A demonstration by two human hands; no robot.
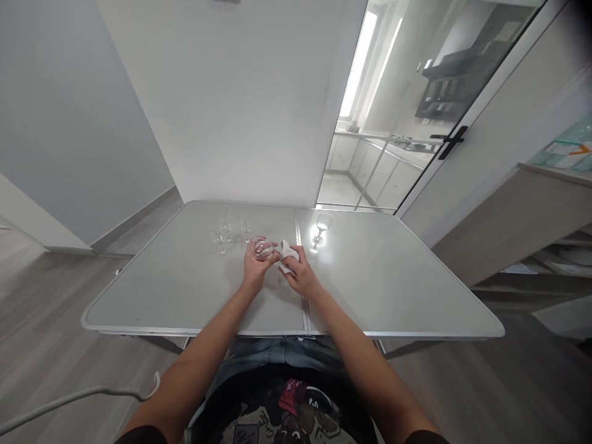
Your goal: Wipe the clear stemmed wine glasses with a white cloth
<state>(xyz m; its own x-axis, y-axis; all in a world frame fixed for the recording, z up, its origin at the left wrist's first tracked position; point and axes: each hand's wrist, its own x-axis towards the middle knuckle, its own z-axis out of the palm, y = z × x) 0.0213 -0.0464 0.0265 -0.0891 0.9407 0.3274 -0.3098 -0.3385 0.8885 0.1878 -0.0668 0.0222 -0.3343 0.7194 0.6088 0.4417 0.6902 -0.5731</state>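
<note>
My left hand (pixel 255 266) is wrapped around the bowl of a clear wine glass (pixel 264 249), which lies tilted on its side above the table. In my right hand (pixel 300 275) is a crumpled white cloth (pixel 287 254), held against the stem end of that glass. The cloth hides the glass's foot and most of its stem. To the right, another wine glass (pixel 322 226) stands upright on the table. Several more clear glasses (pixel 226 227) stand close together left of my hands; their outlines are faint.
The grey folding table (pixel 152 287) has a metal seam (pixel 298 225) down its middle and a raised metal rim. A white wall (pixel 231 123) rises behind it. At the right is a glass door (pixel 383 117) with a black handle (pixel 452 142). A pale cable (pixel 92 391) hangs at lower left.
</note>
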